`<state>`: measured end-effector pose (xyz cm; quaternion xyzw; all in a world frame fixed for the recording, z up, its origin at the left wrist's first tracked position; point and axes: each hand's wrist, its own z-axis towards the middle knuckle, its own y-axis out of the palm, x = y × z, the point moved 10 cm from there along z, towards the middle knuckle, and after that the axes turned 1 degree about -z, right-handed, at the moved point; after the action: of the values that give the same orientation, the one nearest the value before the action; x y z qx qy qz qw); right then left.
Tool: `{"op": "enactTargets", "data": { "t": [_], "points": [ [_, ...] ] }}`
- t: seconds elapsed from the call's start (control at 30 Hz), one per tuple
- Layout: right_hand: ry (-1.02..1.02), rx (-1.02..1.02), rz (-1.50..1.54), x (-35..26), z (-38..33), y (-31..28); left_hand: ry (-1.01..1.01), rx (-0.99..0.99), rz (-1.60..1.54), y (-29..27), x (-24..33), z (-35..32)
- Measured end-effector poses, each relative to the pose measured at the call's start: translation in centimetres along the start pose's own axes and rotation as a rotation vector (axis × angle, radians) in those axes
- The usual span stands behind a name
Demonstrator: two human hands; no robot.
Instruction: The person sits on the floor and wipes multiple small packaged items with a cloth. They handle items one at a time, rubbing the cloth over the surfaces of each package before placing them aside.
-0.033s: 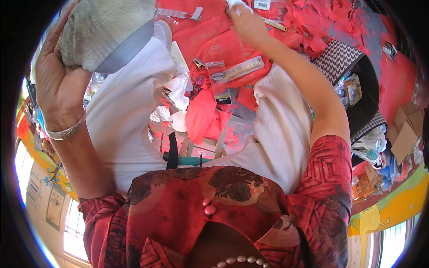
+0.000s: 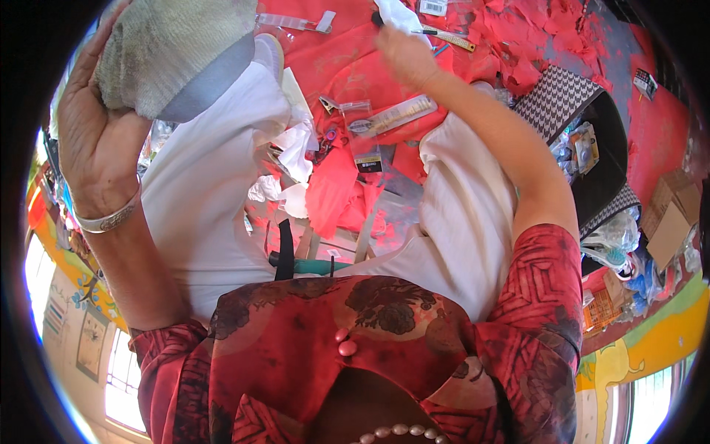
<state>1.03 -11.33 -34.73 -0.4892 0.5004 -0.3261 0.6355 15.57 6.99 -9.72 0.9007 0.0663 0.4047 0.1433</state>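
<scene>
Left hand [image 2: 92,140] grips a grey sock [image 2: 166,48], far left. Right hand [image 2: 403,52] holds white cloth [image 2: 396,15] over the red floor [image 2: 658,126], littered with red scraps [image 2: 518,44]. Cardboard box [image 2: 673,214] right.

The towel [image 2: 174,52] sits at eleven o'clock, in the left hand [image 2: 92,140]. The right hand [image 2: 405,53] lies at one o'clock on the cloth scraps [image 2: 518,44]. The cardboard box [image 2: 671,214] rests at three o'clock.

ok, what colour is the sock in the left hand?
Pale grey-beige sock with a darker grey band, gripped in the left hand. Head view.
</scene>
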Motion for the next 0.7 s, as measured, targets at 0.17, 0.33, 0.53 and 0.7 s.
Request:
{"op": "enactTargets", "data": {
  "t": [0.17,0.33,0.53,0.7],
  "points": [
    [-0.132,-0.428,-0.104,-3.8,-9.2,8.6,-0.141,-0.301,-0.096,1.2,-0.7,-0.2],
    [-0.026,-0.547,0.08,-1.5,-9.8,9.4,-0.16,-0.367,-0.081,1.0,-0.8,-0.4],
    [0.346,-0.48,0.523,7.6,-6.3,6.2,-0.106,-0.222,-0.067,2.0,-1.5,-0.4],
    [0.774,-0.462,1.304,10.3,-7.8,6.7,0.041,0.081,0.019,1.1,-1.8,-0.9]
  ]
}}
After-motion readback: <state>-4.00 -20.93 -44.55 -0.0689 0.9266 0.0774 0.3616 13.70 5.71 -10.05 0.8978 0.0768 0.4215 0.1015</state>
